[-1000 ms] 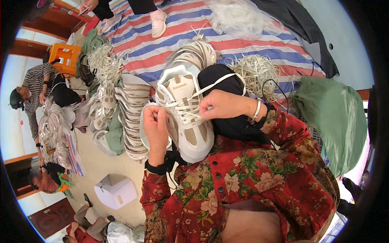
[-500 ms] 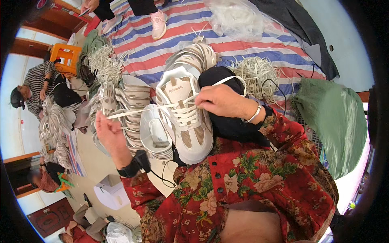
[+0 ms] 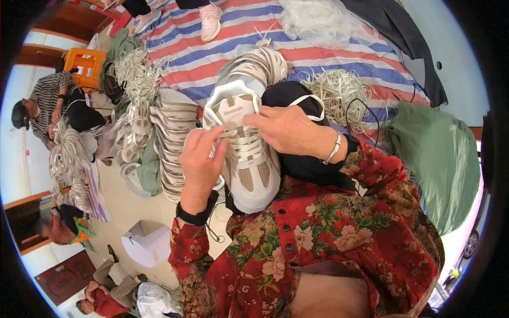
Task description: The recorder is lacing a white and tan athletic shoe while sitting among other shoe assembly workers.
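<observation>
A beige and white sneaker [image 3: 254, 183] lies in front of me, toe toward my body, with flat cream shoelace [image 3: 249, 148] crossed through its lower eyelets. My left hand [image 3: 200, 161] is at the sneaker's left upper edge, thumb and forefinger closing around the shoelace by the top eyelets. Reaching over from the other side, my right hand [image 3: 289, 130] pinches the shoelace above the tongue [image 3: 236, 111]. A loop of lace bows out behind the right hand. The fingertips partly cover the upper lacing.
Nested shoe uppers [image 3: 172, 138] stand stacked at the left, and more uppers [image 3: 260, 66] lie beyond the sneaker. Lace heaps [image 3: 336, 95] rest on the striped sheet [image 3: 217, 29]. A green sack [image 3: 435, 164] is at right. Co-workers [image 3: 47, 106] sit at left; a white box [image 3: 146, 246] is on the floor.
My left hand has moved right, from out over the stacked uppers to the sneaker's eyelets. The lace stretched across to it is no longer drawn out. My right hand has shifted slightly left.
</observation>
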